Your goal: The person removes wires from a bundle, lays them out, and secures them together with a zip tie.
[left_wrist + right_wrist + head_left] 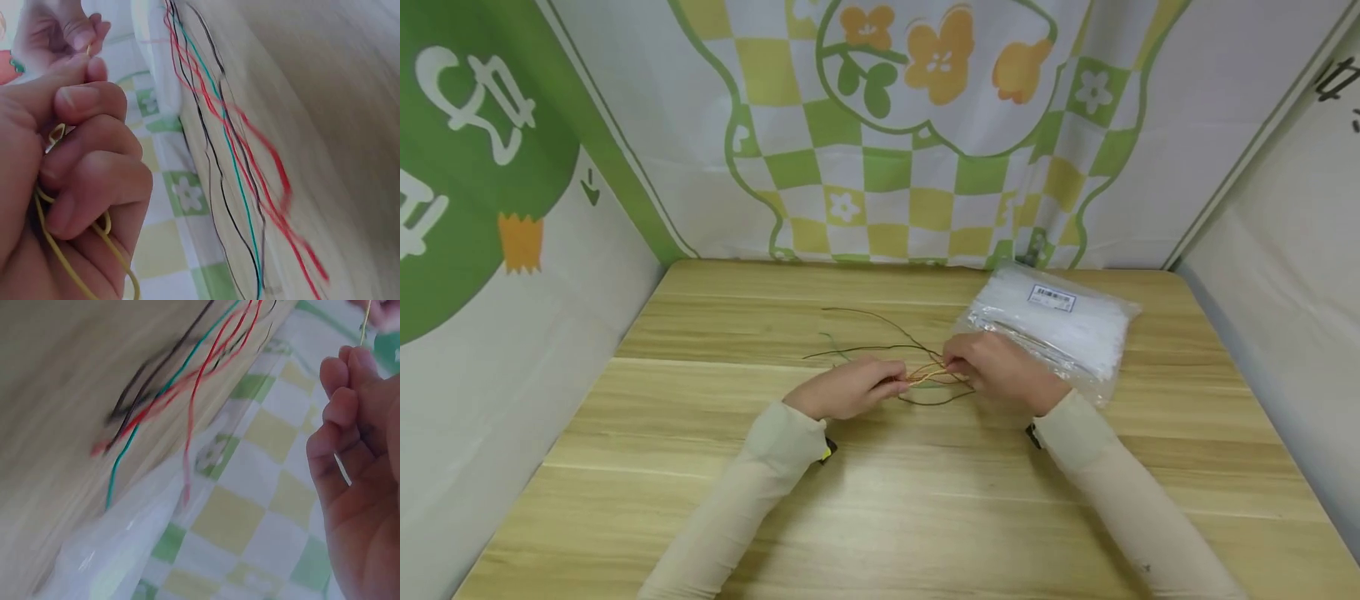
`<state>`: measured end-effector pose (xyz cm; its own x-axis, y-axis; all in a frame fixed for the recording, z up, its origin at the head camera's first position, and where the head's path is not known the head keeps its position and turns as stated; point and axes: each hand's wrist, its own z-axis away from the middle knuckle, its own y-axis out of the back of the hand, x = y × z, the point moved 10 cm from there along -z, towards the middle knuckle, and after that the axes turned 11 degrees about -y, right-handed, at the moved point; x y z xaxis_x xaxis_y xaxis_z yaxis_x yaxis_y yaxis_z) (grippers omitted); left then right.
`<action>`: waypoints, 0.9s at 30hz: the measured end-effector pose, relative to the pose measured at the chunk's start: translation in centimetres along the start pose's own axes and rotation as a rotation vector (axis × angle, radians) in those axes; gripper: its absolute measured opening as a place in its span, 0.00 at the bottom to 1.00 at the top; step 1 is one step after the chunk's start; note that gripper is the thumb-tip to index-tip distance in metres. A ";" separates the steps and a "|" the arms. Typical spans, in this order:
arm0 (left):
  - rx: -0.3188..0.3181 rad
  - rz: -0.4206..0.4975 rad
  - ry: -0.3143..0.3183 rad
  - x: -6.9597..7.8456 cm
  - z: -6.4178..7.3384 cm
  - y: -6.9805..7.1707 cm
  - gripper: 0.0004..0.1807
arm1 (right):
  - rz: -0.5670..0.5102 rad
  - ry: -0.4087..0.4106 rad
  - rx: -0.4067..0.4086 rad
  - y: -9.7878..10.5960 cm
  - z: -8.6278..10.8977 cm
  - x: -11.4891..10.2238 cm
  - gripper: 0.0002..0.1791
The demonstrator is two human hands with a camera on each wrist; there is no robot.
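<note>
A yellow wire is stretched between my two hands over the table. My left hand pinches it between thumb and index finger, and its slack loops under the curled fingers in the left wrist view. From the other side, the thumb and fingertips of my right hand pinch the same wire. Several thin wires lie beneath and beyond the hands: a black wire, a green wire and red wires. Their middle parts are partly hidden by the hands in the head view.
A clear plastic bag of white contents, with a printed label, lies just beyond my right hand. The wooden table ends at a patterned curtain at the back, with fabric walls on both sides.
</note>
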<state>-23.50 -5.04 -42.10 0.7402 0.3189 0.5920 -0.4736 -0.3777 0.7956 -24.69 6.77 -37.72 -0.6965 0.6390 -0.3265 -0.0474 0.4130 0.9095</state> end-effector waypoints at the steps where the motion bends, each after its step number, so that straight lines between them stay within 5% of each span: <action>1: -0.003 0.003 -0.003 0.0 0.2 0.2 0.16 | 0.003 -0.005 0.015 0.3 0.1 0.4 0.08; 19: -0.012 -0.039 0.002 -1.0 2.4 1.3 0.17 | 0.040 0.025 0.068 2.0 1.7 2.7 0.12; 27: -0.020 0.016 0.047 -2.1 3.9 1.5 0.18 | 0.029 -0.049 0.009 2.0 2.3 4.6 0.09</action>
<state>-23.91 -9.61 -42.65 0.7093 0.3540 0.6096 -0.4950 -0.3656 0.7883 -26.39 12.03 -37.96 -0.6620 0.6815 -0.3120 -0.0209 0.3993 0.9166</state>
